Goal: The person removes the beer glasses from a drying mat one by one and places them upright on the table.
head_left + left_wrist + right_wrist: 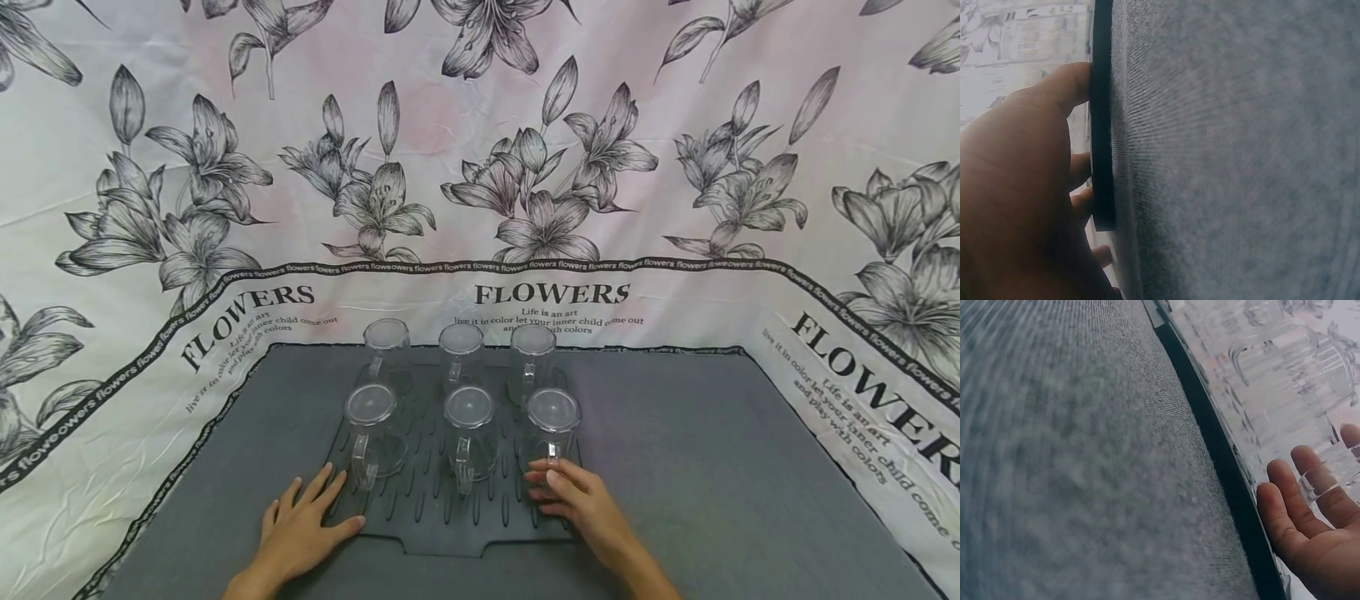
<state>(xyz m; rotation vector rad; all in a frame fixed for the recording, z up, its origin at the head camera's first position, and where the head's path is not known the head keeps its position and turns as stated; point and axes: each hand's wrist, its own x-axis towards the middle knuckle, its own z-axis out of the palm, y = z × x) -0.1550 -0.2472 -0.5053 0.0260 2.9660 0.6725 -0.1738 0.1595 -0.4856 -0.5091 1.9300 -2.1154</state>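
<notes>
Several clear glass mugs stand upside down on a dark ribbed drying mat, in two rows of three. My right hand [577, 504] is at the handle [553, 452] of the near-right mug [553, 410]. In the right wrist view its fingers [1285, 497] are loosely extended, with the clear handle overlapping them. My left hand [303, 521] rests with spread fingers at the left edge of the mat [442, 542]. The left wrist view shows the left thumb [1072, 84] against the mat's dark edge. Closest to that hand is the near-left mug [371, 406].
The near-middle mug [469, 408] stands between the two outer ones. Behind are the back-left mug [386, 335], back-middle mug [461, 340] and back-right mug [533, 340]. A grey cloth-covered table [690, 467] lies under the mat, with a flower-printed curtain [420, 217] around it.
</notes>
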